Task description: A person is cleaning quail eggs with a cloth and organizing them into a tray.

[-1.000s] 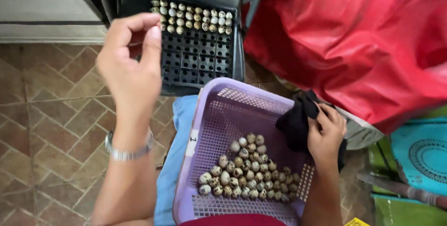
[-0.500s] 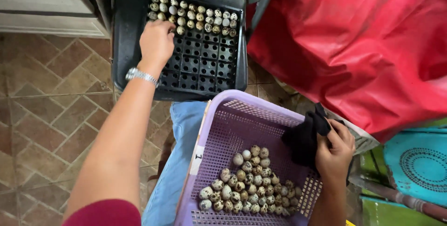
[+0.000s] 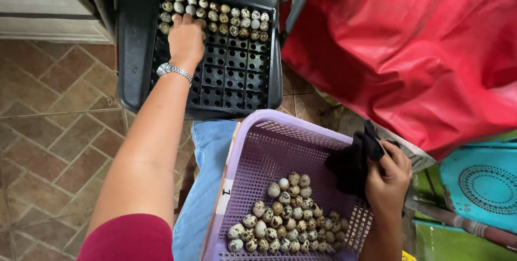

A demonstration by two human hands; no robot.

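Left hand (image 3: 186, 37) is out over the black plastic grid tray (image 3: 231, 75), fingers bunched and pointing toward twelve o'clock, tips down among the small speckled eggs (image 3: 215, 16) filling the tray's far rows. Whether an egg sits under those fingertips, I cannot tell; the back of the hand covers it. A silver metal wristwatch (image 3: 173, 70) shows on that wrist. The tray's empty cells lie at six o'clock from the fingers, back toward the forearm, with the filled rows running nine to three across them.

Right hand (image 3: 389, 177) is closed on a crumpled black cloth (image 3: 353, 161), resting at the three o'clock rim of the lilac perforated plastic basket (image 3: 269, 148). The heap of loose speckled eggs (image 3: 285, 220) lies in the basket's near end, at about eight o'clock from that hand, and the right hand is much the nearer to it.
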